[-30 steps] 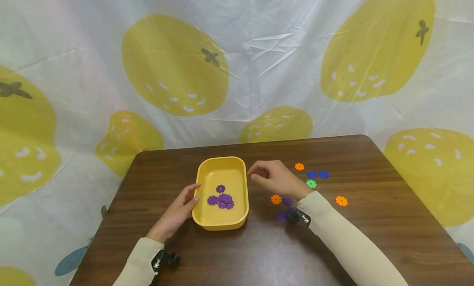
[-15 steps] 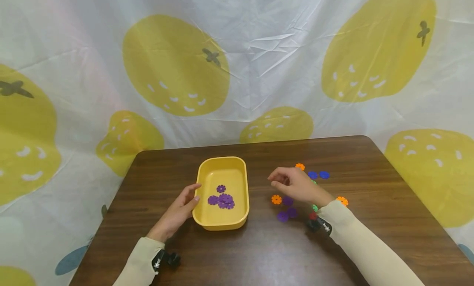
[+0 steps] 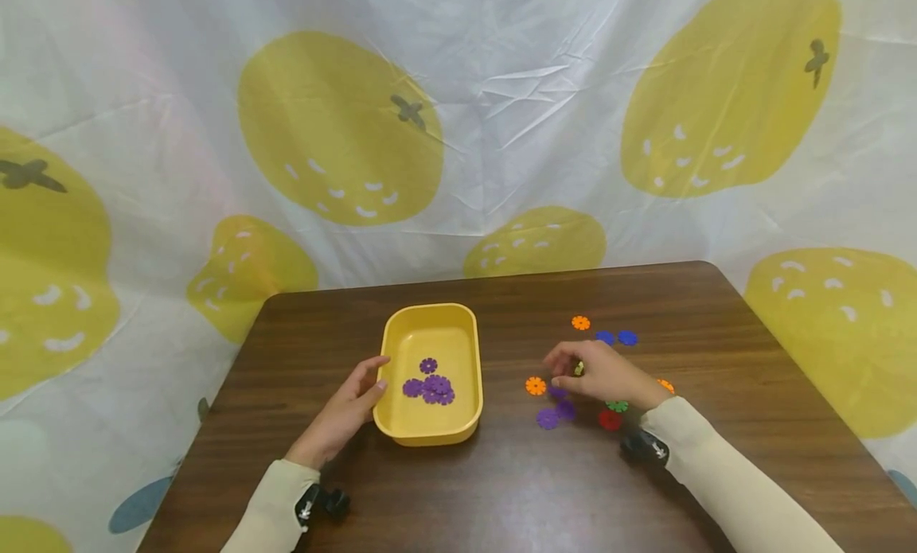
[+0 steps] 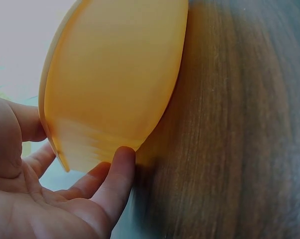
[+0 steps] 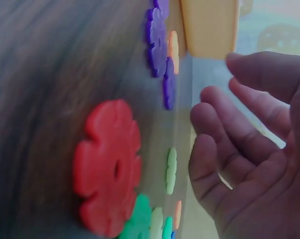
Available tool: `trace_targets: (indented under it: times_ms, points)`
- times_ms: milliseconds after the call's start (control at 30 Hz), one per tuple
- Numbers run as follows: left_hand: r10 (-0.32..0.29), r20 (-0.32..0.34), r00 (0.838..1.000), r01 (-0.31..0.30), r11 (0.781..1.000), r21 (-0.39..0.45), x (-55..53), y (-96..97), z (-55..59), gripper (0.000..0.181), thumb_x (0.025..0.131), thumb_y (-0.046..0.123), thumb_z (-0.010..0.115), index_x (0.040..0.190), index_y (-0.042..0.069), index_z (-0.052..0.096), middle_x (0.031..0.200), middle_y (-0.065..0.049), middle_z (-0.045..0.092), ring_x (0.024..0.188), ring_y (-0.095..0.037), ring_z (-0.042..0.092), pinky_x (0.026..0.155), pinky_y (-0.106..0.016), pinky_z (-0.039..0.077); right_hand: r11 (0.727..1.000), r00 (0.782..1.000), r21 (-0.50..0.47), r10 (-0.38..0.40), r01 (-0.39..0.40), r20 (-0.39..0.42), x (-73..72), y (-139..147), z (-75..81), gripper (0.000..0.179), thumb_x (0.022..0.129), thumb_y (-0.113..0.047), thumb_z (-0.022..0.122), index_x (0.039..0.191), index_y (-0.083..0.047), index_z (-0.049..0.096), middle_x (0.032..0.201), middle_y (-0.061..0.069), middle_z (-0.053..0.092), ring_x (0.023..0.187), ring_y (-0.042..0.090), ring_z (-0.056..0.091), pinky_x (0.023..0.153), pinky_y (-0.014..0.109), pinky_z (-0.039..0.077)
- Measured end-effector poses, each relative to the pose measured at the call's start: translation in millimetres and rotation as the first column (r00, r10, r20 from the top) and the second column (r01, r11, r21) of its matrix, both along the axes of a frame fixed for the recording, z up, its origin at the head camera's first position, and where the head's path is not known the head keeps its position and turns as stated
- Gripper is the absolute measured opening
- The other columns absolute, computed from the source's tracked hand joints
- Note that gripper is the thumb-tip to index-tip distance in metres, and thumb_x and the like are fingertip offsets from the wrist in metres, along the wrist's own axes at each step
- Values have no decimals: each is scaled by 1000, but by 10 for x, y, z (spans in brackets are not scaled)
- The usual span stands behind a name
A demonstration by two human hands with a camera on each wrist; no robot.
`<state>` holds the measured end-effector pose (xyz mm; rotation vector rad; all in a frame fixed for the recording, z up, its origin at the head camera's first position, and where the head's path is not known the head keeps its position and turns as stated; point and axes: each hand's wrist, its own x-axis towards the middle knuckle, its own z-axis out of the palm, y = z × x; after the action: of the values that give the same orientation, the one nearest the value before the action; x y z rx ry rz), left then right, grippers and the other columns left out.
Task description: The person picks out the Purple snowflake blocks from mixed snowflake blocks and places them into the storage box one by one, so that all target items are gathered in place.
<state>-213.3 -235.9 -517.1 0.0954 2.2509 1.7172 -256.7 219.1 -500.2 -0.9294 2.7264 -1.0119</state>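
Observation:
My left hand (image 3: 345,406) holds the left side of a yellow plastic tub (image 3: 427,442). In the left wrist view its thumb is at the rim and its fingertips touch the outer wall. Several purple snowflake discs (image 3: 437,384) lie inside the tub, some overlapping. My right hand (image 3: 600,371) hovers low over the loose discs to the right, fingers loosely curled with nothing between them. Beneath and beside it are purple discs (image 3: 548,418), an orange disc (image 3: 535,386) and a red disc (image 5: 110,169). A pale green disc (image 5: 171,171) shows beyond the fingers.
Farther back on the brown wooden table (image 3: 501,489) lie another orange disc (image 3: 581,322) and two blue discs (image 3: 627,338). A green disc (image 3: 617,406) is by the right wrist, which partly covers one more orange disc (image 3: 666,385). A fruit-patterned curtain (image 3: 458,139) hangs behind.
My right hand has moved right and toward me, from beside the tub's right rim to above the loose discs. The left hand and the tub have stayed put.

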Motion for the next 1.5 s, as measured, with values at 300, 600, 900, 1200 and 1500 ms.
trace_targets:
  times_ms: [300, 600, 900, 1200, 1500]
  points:
    - [5, -1, 1000, -5, 1000, 10, 9, 11, -14, 50, 114, 31, 50, 162, 25, 36, 149, -24, 47, 127, -34, 62, 107, -47, 57, 999, 995, 45, 16, -20, 100, 6, 59, -69, 28, 91, -19, 84, 115, -8, 76, 102, -1, 76, 88, 10, 67, 77, 24, 58]
    - [10, 2, 1000, -10, 1000, 14, 24, 18, -1, 50, 114, 29, 49, 162, 23, 36, 149, -25, 47, 129, -35, 62, 108, -48, 56, 995, 998, 90, 40, -44, 46, 0, 45, -117, 22, 89, -16, 86, 110, -11, 79, 100, 1, 70, 86, 13, 65, 76, 24, 56]
    - [10, 0, 1000, -10, 1000, 18, 20, 22, -13, 49, 114, 28, 49, 161, 24, 37, 148, -25, 48, 128, -34, 62, 107, -47, 57, 996, 992, 89, -3, -9, 125, 12, 26, -90, 19, 90, -14, 85, 101, -13, 69, 89, -5, 68, 78, 10, 59, 69, 24, 53]
    - [-9, 2, 1000, 9, 1000, 26, 9, 6, -13, 49, 114, 30, 49, 161, 25, 37, 149, -25, 46, 130, -35, 60, 107, -48, 56, 997, 991, 71, 35, -44, 127, -17, 27, -93, 15, 96, -12, 77, 110, -13, 73, 88, -9, 72, 77, 4, 62, 71, 24, 53]
    - [-7, -4, 1000, 7, 999, 53, -8, 17, -15, 50, 114, 27, 50, 162, 21, 36, 148, -26, 47, 128, -35, 61, 104, -46, 58, 1000, 998, 8, 19, -19, 62, -82, -31, -33, 9, 101, -16, 72, 110, -17, 70, 81, -5, 69, 69, 6, 59, 63, 25, 50]
